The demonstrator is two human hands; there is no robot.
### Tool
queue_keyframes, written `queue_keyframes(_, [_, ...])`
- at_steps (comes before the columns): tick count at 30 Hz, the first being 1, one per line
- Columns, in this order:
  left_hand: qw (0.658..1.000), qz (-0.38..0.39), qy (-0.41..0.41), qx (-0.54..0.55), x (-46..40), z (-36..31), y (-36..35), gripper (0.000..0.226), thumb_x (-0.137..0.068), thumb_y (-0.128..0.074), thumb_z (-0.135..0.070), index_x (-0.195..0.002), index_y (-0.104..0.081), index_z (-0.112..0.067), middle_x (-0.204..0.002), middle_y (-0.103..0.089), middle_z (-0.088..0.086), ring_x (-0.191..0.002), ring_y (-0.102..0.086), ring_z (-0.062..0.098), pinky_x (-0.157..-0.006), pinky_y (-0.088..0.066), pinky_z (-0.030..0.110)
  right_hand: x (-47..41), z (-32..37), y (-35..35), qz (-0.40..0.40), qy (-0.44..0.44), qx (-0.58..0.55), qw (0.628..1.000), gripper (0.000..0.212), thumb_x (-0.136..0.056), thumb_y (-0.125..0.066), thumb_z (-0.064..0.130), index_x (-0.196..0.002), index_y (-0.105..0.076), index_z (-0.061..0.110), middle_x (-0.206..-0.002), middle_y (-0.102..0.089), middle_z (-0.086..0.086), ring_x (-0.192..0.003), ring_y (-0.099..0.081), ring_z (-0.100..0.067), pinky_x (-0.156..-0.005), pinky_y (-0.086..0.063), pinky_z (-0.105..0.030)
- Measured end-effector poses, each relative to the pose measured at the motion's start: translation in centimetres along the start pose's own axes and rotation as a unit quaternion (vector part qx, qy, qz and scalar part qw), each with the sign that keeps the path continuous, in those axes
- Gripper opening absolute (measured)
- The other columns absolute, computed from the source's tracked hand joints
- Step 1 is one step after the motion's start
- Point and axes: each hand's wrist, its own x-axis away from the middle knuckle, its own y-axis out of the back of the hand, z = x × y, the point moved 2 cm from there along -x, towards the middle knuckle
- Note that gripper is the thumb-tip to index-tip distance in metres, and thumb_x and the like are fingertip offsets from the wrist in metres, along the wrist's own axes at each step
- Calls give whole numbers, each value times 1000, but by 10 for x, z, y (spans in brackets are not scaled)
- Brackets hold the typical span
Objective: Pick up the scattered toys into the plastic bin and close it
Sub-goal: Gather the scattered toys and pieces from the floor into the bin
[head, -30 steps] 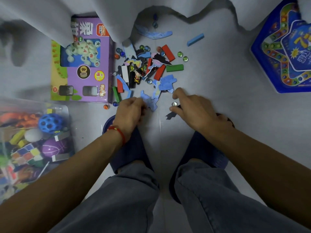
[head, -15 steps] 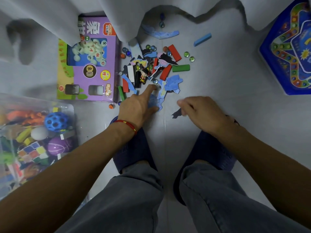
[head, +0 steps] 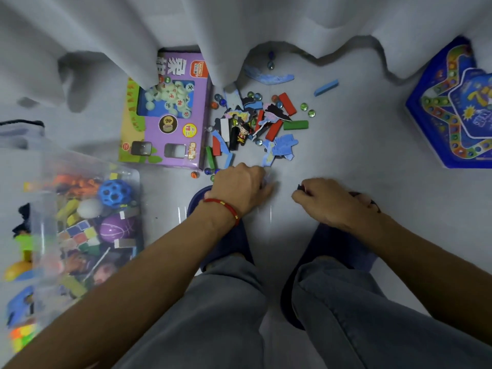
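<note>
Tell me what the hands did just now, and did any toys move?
The left hand pulled its pointing finger in and curled over the blue foam piece nearest it. The right hand drew back and closed its fingers on the small dark piece that lay on the floor. The toy pile, purple box and plastic bin stayed put.

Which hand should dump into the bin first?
Left. The left hand is nearer the plastic bin, on the person's left; the right hand would have to cross the body.

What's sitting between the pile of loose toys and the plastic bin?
The purple game box lies just left of the toy pile, but it sits farther back; the floor from the left hand to the plastic bin looks bare.
</note>
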Motion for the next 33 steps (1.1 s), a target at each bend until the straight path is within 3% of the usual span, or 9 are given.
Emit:
queue_keyframes(2, [981,-2,67,180,19,-4,12,41,-97,-46,-46,-79,-57,-11,-76,-62,8,-71,-60,28,-63,-51,38,20,2,9,83,-72,-305,946,24,-88,-52,20,-66,-47,13,-63,-49,-7,-49,-38,-15,-40,-26,-23])
queue_keyframes(4, [905,-26,120,408,48,-5,31,40,-98,-50,-37,-73,-66,-10,-71,-69,8,-70,-65,28,-69,-55,42,35,7,26,131,-100,-446,880,13,-87,-58,16,-79,-60,6,-70,-56,-10,-49,-44,-14,-34,-28,-20])
queue_keyframes(11, [508,-77,172,840,197,53,118,28,-97,-58,-31,-73,-59,-16,-57,-45,6,-42,-36,12,-38,-29,19,47,118,130,79,-71,-460,881,28,-63,-73,20,-87,-74,6,-85,-68,-18,-58,-63,-21,-41,-46,-27])
queue_keyframes(18, [325,-264,294,859,345,146,117,14,-98,-52,-6,-96,-62,3,-89,-65,17,-74,-66,26,-76,-60,36,119,342,61,246,64,-240,937,29,-75,-79,19,-100,-77,5,-89,-74,-14,-71,-71,-18,-58,-59,-27])
queue_keyframes(21, [282,-286,294,868,366,168,113,13,-98,-50,-4,-101,-56,7,-106,-56,22,-93,-60,33,-101,-48,50,137,398,-5,224,48,-251,941,17,-95,-54,-3,-106,-67,-3,-86,-64,-16,-74,-65,-19,-68,-63,-34])
queue_keyframes(24, [267,-245,261,895,358,178,131,12,-93,-55,-16,-84,-52,-9,-90,-48,14,-80,-51,26,-80,-46,36,135,426,-44,164,32,-295,941,18,-96,-50,-6,-112,-56,0,-101,-50,-15,-84,-56,-22,-85,-58,-42])
queue_keyframes(28, [306,-244,261,883,333,190,161,29,-88,-58,-23,-107,-52,-2,-102,-48,21,-89,-47,31,-82,-44,36,136,430,-46,106,52,-301,946,7,-94,-53,0,-101,-55,-1,-125,-49,-22,-120,-54,-35,-102,-49,-45])
queue_keyframes(31, [345,-251,273,862,313,194,173,48,-91,-55,-24,-131,-40,-2,-120,-41,22,-110,-50,35,-102,-45,40,142,413,-22,113,71,-271,953,24,-93,-59,10,-109,-61,-8,-132,-52,-29,-121,-56,-36,-91,-55,-38])
queue_keyframes(33, [376,-264,274,845,306,192,178,36,-92,-54,-20,-123,-46,-4,-109,-41,15,-99,-49,30,-92,-45,38,144,393,3,121,80,-228,963,32,-92,-63,15,-117,-64,-6,-129,-59,-24,-118,-61,-34,-86,-59,-37])
